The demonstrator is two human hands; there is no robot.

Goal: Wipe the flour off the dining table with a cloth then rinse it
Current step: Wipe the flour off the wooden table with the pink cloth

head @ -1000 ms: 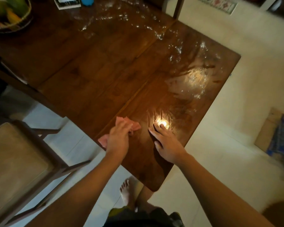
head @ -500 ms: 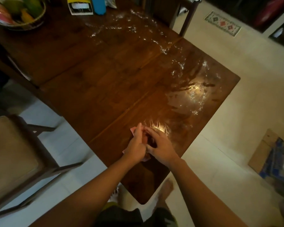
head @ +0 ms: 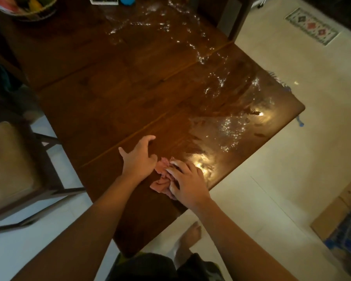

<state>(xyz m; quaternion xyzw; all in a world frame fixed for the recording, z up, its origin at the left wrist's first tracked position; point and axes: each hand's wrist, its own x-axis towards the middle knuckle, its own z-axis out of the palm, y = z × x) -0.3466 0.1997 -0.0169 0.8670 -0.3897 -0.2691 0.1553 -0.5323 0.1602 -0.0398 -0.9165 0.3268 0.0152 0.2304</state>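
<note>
A crumpled pink cloth lies near the front corner of the dark wooden dining table. My right hand lies over the cloth with its fingers curled into the bunched fabric, holding it against the tabletop. Just left of the cloth, my left hand hovers with fingers spread and holds nothing. White flour is smeared over the table's right end, beyond my right hand. More flour is scattered toward the far side.
A wooden chair stands at the table's left side, another chair at the far edge. A fruit basket, a box and a blue item sit at the far end. Cardboard lies on the tiled floor right.
The cloth passed from my left hand to my right. The left hand let go and drew off to the left; the right hand now covers the cloth.
</note>
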